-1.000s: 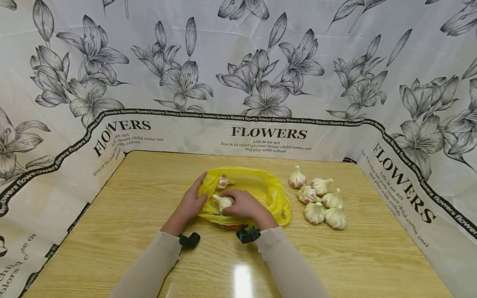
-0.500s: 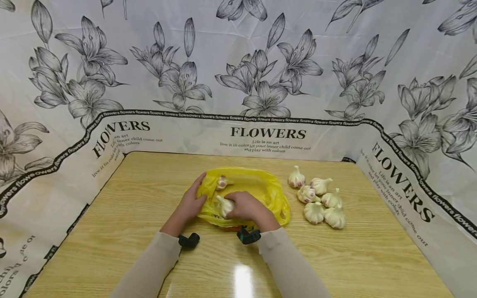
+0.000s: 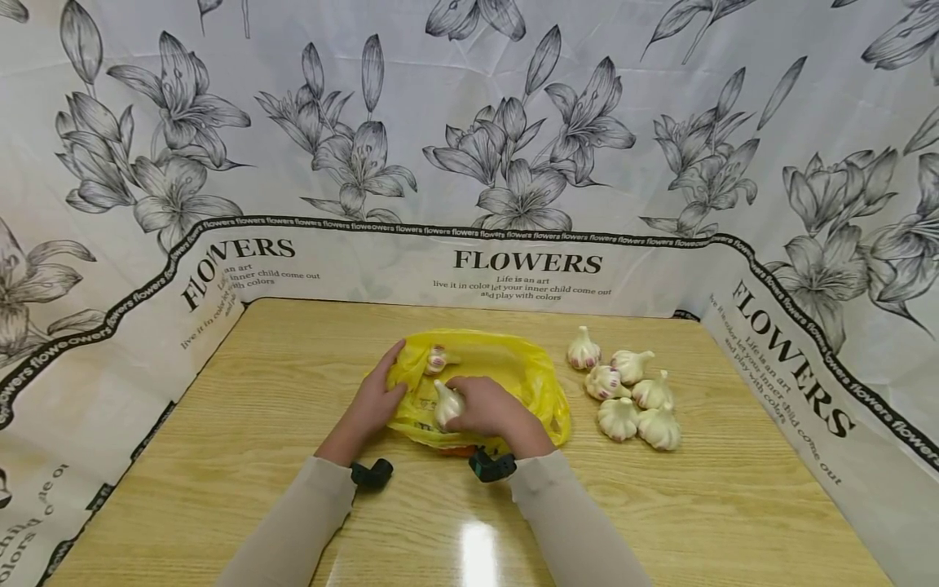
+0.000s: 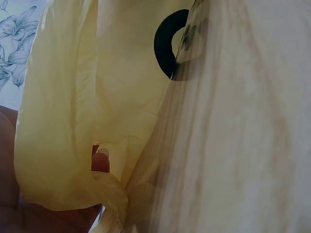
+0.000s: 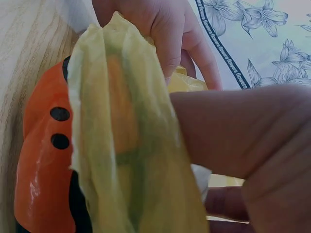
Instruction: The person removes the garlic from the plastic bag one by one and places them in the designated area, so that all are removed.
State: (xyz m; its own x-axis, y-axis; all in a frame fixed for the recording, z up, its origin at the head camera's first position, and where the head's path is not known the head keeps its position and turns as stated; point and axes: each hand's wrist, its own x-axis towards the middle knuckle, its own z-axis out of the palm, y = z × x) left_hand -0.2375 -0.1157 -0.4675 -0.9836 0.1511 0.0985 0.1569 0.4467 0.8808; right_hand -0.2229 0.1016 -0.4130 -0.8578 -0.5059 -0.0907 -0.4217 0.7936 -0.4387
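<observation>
A yellow plastic bag (image 3: 513,359) lies spread open on the wooden table in the head view. My left hand (image 3: 376,399) grips its left edge; in the left wrist view the thin yellow film (image 4: 58,121) covers most of that hand. Inside the bag's mouth, my right hand (image 3: 487,408) holds a garlic bulb (image 3: 448,405) with its stem pointing up. Another garlic bulb (image 3: 437,359) lies deeper in the bag, near the back left. Seen from the right wrist, the bag's front rim (image 5: 131,136) hides the right hand's fingertips and most of the held bulb.
Several loose garlic bulbs (image 3: 619,419) sit grouped on the table to the right of the bag. An orange and black print (image 5: 46,160) shows on the bag's front side. Flower-patterned cloth (image 3: 528,277) walls the table (image 3: 697,522) at the back and sides.
The garlic bulb in my right hand has turned, its stem swinging from pointing left to pointing up. That hand has shifted slightly right. My left hand stays on the bag's edge.
</observation>
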